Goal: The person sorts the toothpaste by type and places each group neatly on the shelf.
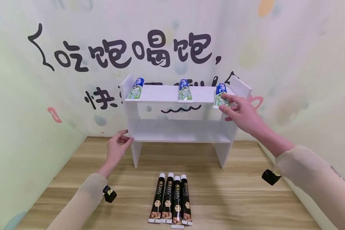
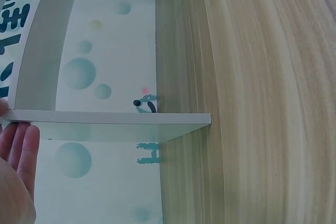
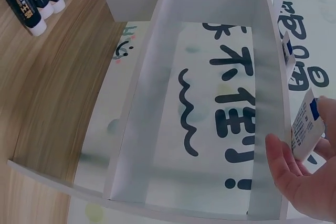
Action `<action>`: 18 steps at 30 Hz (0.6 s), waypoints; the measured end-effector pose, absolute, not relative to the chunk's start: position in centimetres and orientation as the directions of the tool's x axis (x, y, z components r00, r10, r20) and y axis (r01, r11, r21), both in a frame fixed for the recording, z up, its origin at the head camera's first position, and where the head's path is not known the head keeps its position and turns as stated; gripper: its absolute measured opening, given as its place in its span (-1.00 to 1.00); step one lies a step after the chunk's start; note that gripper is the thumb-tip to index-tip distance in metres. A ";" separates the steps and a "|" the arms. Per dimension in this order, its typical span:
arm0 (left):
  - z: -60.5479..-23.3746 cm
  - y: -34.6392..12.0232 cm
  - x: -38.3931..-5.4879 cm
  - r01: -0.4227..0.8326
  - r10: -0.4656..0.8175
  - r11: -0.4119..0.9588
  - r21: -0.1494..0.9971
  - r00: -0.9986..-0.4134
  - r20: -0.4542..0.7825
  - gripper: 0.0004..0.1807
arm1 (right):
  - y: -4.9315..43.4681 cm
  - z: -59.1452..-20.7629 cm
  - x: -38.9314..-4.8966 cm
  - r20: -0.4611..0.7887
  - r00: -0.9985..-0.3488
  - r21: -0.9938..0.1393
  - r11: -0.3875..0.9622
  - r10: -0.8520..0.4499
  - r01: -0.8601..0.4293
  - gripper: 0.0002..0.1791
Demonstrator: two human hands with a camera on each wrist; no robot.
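On the top board of a white two-tier shelf (image 1: 181, 131), my right hand (image 1: 242, 111) pinches a blue-and-green toothpaste tube (image 1: 220, 91) near the right end. Its printed white back (image 3: 305, 132) shows in the right wrist view, close to the board's edge, with thumb and fingers around it. Two similar tubes lie on that board, one at the left end (image 1: 136, 89) and one in the middle (image 1: 185, 91). My left hand (image 1: 118, 147) grips the shelf's left side panel (image 2: 115, 117) at the lower board's height, thumb and fingers on either side of its edge.
Several black toothpaste tubes (image 1: 169, 199) with white caps lie side by side on the wood-grain table (image 1: 109, 210) in front of the shelf. Behind it stands a pale wall (image 1: 89, 25) with large black lettering. Raised panels stand at both ends of the top board.
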State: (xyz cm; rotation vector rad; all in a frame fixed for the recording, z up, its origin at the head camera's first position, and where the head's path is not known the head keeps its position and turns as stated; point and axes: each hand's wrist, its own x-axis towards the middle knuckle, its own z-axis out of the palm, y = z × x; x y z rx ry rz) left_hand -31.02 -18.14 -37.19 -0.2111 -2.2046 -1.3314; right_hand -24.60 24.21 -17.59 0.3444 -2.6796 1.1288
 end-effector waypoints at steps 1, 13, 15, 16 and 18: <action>-37.2 -18.1 -31.0 0.401 -0.145 0.499 0.768 -0.835 0.530 -0.61 | 24.2 -17.7 -24.6 0.286 -0.948 -0.669 0.680 -0.137 -0.300 -0.34; -37.3 -18.2 -30.9 0.415 -0.141 0.496 0.763 -0.828 0.543 -0.61 | 24.7 -18.3 -24.5 0.468 -0.879 -0.480 0.809 -0.092 -0.340 -0.36; -37.4 -18.2 -31.0 0.422 -0.140 0.492 0.761 -0.825 0.548 -0.61 | 24.8 -18.4 -24.7 0.512 -0.853 -0.429 0.830 -0.103 -0.357 -0.41; -37.4 -18.3 -31.0 0.425 -0.139 0.491 0.760 -0.824 0.550 -0.61 | 24.8 -18.5 -24.8 0.522 -0.846 -0.417 0.832 -0.110 -0.366 -0.43; -37.4 -18.3 -31.1 0.431 -0.139 0.485 0.761 -0.821 0.553 -0.61 | 24.8 -18.5 -25.1 0.532 -0.838 -0.403 0.834 -0.121 -0.376 -0.45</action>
